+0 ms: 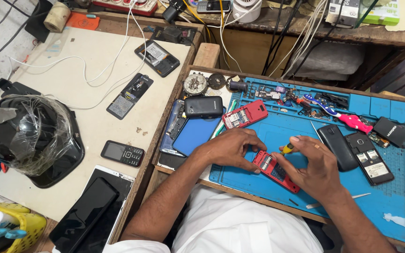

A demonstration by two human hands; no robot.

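- My left hand: fingers closed, steadying the opened red phone on the blue mat.
- My right hand: fingers pinching a yellow-handled screwdriver over it.

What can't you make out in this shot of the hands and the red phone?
Head view:
- Screwdriver tip: hidden by right hand.
- Red phone top end: covered by left hand.
- Parts in the blue mat trays: too small.
- Mat's right side: cut off by the edge.
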